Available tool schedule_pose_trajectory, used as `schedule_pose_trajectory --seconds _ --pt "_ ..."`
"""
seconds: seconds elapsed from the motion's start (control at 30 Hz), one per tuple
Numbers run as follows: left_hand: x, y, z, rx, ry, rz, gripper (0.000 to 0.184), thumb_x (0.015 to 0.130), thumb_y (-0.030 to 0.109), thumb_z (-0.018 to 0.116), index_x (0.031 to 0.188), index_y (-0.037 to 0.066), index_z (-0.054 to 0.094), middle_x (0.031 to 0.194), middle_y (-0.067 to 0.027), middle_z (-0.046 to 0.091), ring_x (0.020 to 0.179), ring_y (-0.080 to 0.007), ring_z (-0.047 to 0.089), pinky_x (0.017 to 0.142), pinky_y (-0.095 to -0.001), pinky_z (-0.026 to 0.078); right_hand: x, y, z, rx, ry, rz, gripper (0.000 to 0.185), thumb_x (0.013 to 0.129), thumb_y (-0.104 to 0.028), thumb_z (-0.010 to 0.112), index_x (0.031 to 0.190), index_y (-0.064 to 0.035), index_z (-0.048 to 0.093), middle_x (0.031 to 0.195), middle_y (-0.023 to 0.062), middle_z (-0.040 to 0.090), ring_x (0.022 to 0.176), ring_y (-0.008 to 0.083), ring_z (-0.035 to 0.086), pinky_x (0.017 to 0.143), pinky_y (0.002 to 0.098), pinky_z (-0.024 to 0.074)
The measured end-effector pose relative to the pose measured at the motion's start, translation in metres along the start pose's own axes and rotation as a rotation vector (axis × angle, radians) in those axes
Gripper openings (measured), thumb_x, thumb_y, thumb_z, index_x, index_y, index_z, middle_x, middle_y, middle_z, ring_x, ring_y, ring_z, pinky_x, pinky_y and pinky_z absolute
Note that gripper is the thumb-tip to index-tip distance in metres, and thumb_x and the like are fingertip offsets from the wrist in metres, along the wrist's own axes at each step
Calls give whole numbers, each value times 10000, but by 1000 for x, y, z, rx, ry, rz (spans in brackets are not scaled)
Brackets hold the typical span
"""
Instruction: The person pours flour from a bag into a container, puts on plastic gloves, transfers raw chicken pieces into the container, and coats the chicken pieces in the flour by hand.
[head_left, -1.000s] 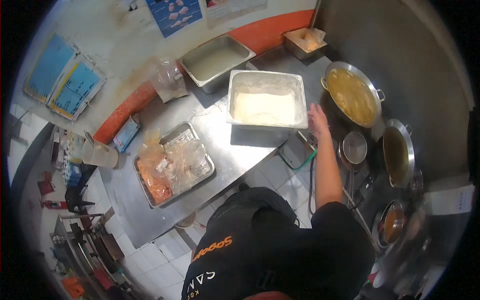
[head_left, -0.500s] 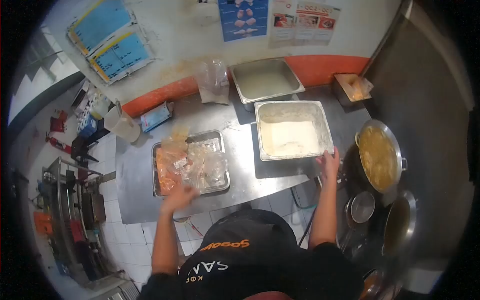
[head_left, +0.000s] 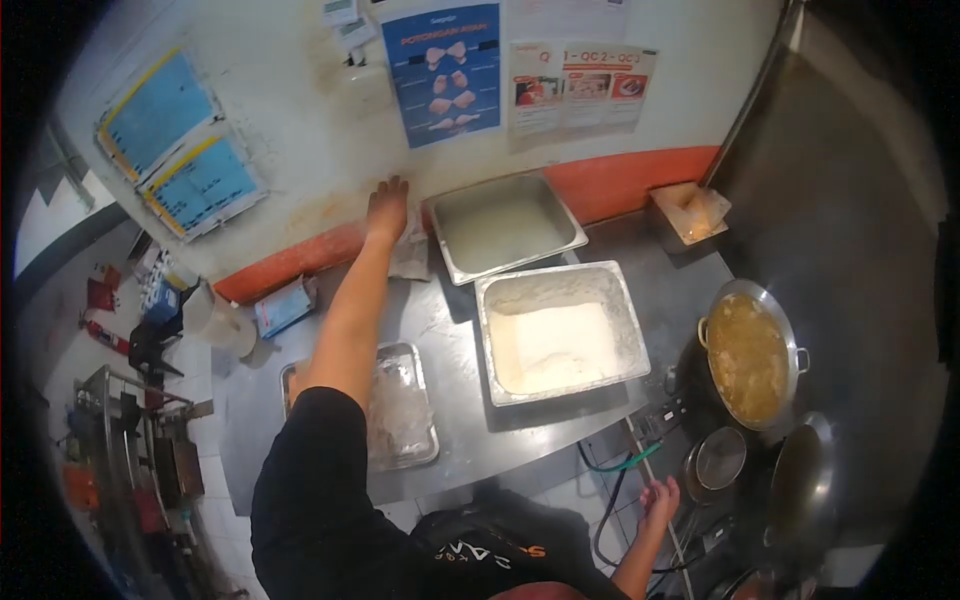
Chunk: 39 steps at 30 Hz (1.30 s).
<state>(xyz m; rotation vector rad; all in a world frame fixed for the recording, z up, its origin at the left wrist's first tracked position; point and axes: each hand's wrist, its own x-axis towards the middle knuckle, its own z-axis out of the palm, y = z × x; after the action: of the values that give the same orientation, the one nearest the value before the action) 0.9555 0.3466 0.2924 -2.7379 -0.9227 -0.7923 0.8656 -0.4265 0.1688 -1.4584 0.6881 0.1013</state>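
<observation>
My left hand is stretched far forward to the wall, its fingers extended. Just beside and below it stands a clear plastic bag, partly hidden by my forearm; whether I touch it I cannot tell. Beneath that arm a metal tray carries clear plastic bags, mostly covered from view. My right hand hangs low past the table's front edge, fingers loosely apart and nothing in them. A deep metal pan of pale flour sits in front of a second pan with cloudy liquid.
A wok of bubbling oil with food is at the right, with a strainer and another wok below it. A white jug and blue packet stand at the left. Cables hang at the table's front.
My left hand has moved from the tray up to the wall by the plastic bag. My right hand has left the flour pan's rim and dropped lower. The view has shifted.
</observation>
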Motion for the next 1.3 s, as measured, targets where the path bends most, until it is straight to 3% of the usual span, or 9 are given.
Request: schedule_pose_trajectory --seconds 0.1,0.2,0.23,0.33,0.37,0.6,0.9,1.07,1.3 --pt "18 4 22 236 131 568 367 869 158 514 1223 88 581 1297 -67 526 1199 -280 488 948 -421 438 16 23 -31 -75 96 50 493 832 -103 568 1300 -62 420 893 95 620 632 157 575 512 261 468" --pt "43 15 24 372 -329 504 306 858 155 530 1120 85 671 1253 -74 575 1263 -283 450 1016 -408 388 2 17 -20 -42 52 54 463 832 -103 577 1270 -47 441 897 93 622 638 151 574 511 260 465" --pt "39 10 21 321 -191 528 219 839 163 554 943 90 733 1159 -77 626 1259 -270 453 1062 -396 340 -6 10 -10 -51 62 62 463 832 -103 577 1270 -47 441 897 93 622 638 151 574 511 260 465" --pt "39 -8 14 432 -150 578 204 821 171 574 902 80 738 1135 -80 635 1250 -256 458 1081 -378 316 -25 -12 26 20 -46 20 447 838 -114 593 1255 -32 455 897 86 626 647 152 577 526 260 469" --pt "34 -14 5 388 63 622 147 765 153 581 693 122 706 1017 -47 642 1163 -245 472 958 -358 398 -26 -14 36 -7 -80 11 450 837 -124 605 1251 -26 460 899 82 628 654 151 579 541 261 473" --pt "2 -30 -118 419 -150 578 116 777 139 574 824 115 677 1009 -36 609 1023 -237 537 916 -386 419 -64 -49 101 31 -316 -75 446 830 -127 635 1233 -9 484 915 74 630 685 141 588 591 258 488" --pt "-20 -8 -232 200 134 597 112 769 93 569 869 106 616 898 -49 566 893 -241 562 730 -368 461 -129 -76 181 -53 -542 -171 389 845 -133 652 1192 -5 531 930 53 636 721 108 584 645 245 481" --pt "-33 47 -304 -219 156 773 127 750 -1 552 846 59 610 871 -78 550 865 -275 549 741 -376 480 -167 -80 231 -97 -851 -279 445 884 -108 617 1292 9 486 1052 108 634 835 151 615 747 274 503" --pt "-62 133 -334 -730 195 734 134 785 -36 565 868 34 643 854 -107 569 849 -294 569 733 -366 463 -155 -118 258 65 -853 -312 523 919 -135 601 1386 -13 398 1231 157 578 899 195 639 729 283 524"
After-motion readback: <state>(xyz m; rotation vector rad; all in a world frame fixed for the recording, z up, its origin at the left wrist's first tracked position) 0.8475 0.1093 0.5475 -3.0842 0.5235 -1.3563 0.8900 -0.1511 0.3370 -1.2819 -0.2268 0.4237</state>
